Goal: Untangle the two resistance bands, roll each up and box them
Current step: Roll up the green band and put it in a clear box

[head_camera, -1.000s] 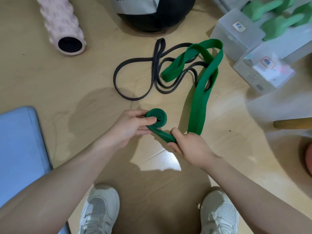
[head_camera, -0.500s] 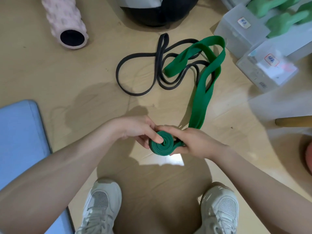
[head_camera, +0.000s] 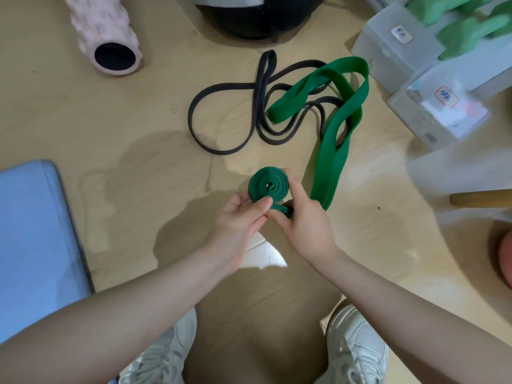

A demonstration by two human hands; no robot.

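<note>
A wide green resistance band runs from a tight coil at floor centre up to a loop near the boxes. My left hand pinches the coil's lower edge with thumb and fingers. Around the coil's right side and the strap feeding into it curls my right hand. A thin black band lies in loops on the wooden floor, and the green band's far part lies across its right-hand loops. Two translucent plastic boxes with labels sit at the upper right.
A pink foam roller lies upper left, a black ball at top centre. Green dumbbells rest on the boxes. A blue mat borders the left. A wooden stick and a reddish object are on the right. My shoes stand below.
The green coil has grown by more turns and shifted between both hands. Less loose green band lies on the floor than before.
</note>
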